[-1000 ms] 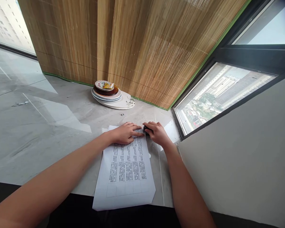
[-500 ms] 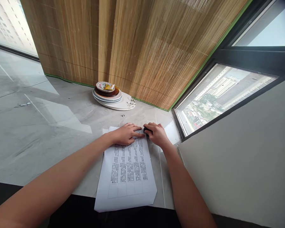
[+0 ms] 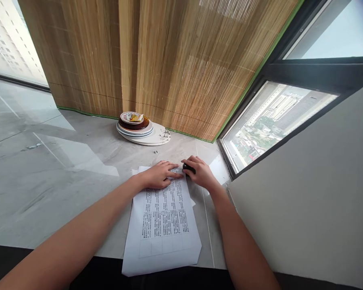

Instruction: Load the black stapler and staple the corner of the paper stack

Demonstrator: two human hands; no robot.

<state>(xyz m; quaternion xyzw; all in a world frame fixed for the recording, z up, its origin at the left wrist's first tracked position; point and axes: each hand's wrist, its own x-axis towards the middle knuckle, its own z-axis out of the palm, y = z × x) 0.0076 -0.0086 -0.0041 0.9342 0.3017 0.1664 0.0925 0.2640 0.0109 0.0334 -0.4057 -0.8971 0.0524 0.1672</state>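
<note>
Stillness since a second ago: pressing paper (image 3: 163,225) flat under open left hand (image 3: 157,178), keeping right hand (image 3: 203,175) curled around black tool (image 3: 189,168) at paper's 1 o'clock corner.

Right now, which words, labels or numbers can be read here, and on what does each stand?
Printed sheet under the left hand: dense text blocks, too small to read.
Stack of plates: painted decoration, no legible words.
Small black object in the right hand: no readable marking.
</note>
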